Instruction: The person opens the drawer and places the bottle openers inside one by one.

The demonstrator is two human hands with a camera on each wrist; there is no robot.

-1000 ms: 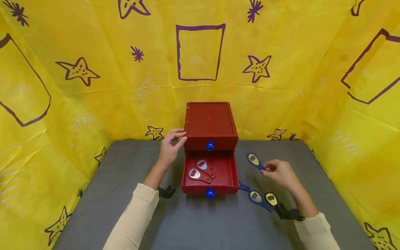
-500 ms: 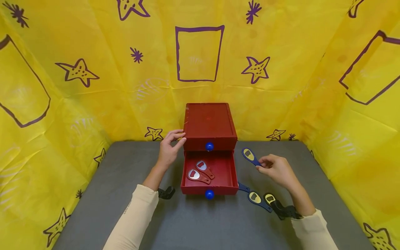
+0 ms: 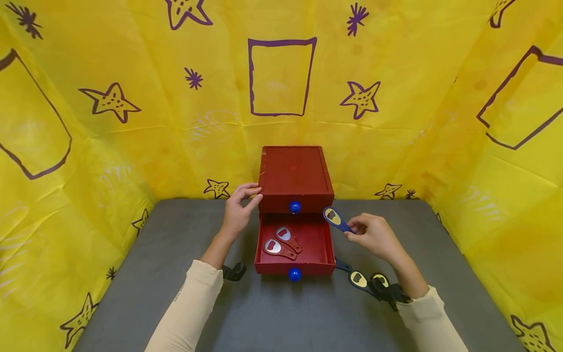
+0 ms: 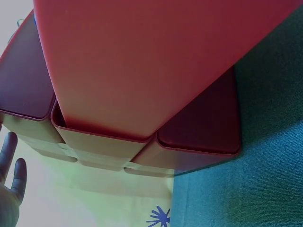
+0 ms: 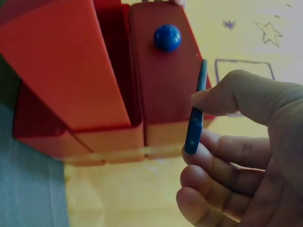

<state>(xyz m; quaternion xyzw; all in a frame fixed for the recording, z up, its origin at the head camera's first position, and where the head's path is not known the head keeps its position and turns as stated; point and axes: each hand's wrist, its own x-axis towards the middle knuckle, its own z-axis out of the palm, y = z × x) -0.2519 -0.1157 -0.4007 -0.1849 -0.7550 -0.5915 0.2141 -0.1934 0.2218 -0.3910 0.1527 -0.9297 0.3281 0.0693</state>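
Right hand (image 3: 374,235) pinching blue bottle opener (image 3: 336,219) beside open lower drawer (image 3: 294,244); left hand (image 3: 237,211) resting, fingers relaxed, touching red drawer box (image 3: 294,176) corner

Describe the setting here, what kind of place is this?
Likely a staged recording booth, not a home or shop: yellow sheeting printed with purple stars forms the walls, a grey mat covers the table, and the only props are a red drawer box and several bottle openers.

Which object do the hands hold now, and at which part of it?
The right hand pinches a blue flat bottle opener by its handle end. The left hand holds nothing; it touches the red wooden drawer box.
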